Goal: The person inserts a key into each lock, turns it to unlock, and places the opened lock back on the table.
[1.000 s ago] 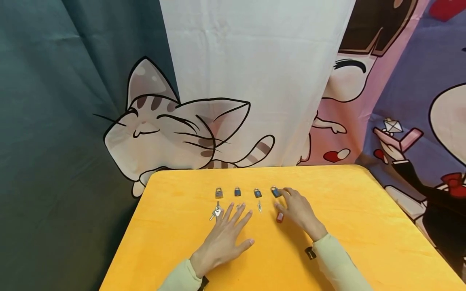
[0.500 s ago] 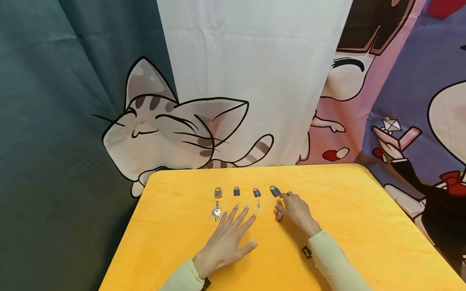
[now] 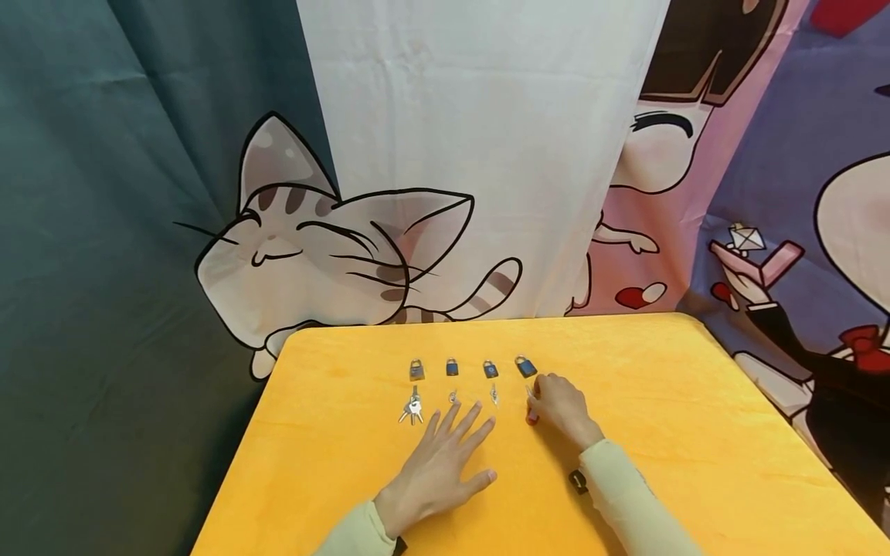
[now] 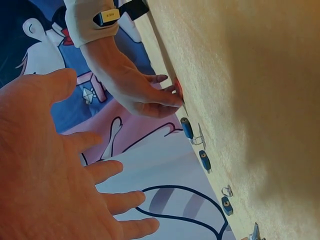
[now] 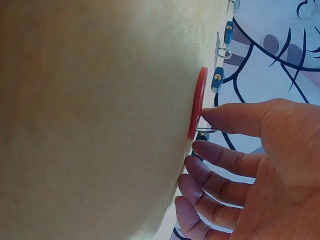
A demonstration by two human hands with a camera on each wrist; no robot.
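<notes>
Four padlocks lie in a row on the yellow tabletop: a silver-grey padlock [image 3: 416, 370], a small blue padlock [image 3: 452, 367], another blue padlock [image 3: 490, 369] and a larger blue padlock [image 3: 525, 366]. Below them lie a bunch of silver keys [image 3: 414, 408], a small ring with keys [image 3: 453, 397], a small key set [image 3: 494, 394] and a key ring with a red tag [image 5: 198, 102]. My right hand [image 3: 562, 403] is at the red tag; its thumb touches the tag's edge, and thumb and forefinger stand apart around the ring. My left hand [image 3: 439, 467] hovers with fingers spread, holding nothing.
The yellow table [image 3: 313, 463] ends at a back edge against a cartoon curtain [image 3: 487, 116]. Pale green sleeves cover both forearms, and a dark wrist device [image 3: 578, 482] sits at the right cuff.
My right hand has moved from beside the larger blue padlock down toward the red tag, its fingers drawing closer together. My left hand has shifted slightly right and back, uncovering the small ring with keys.
</notes>
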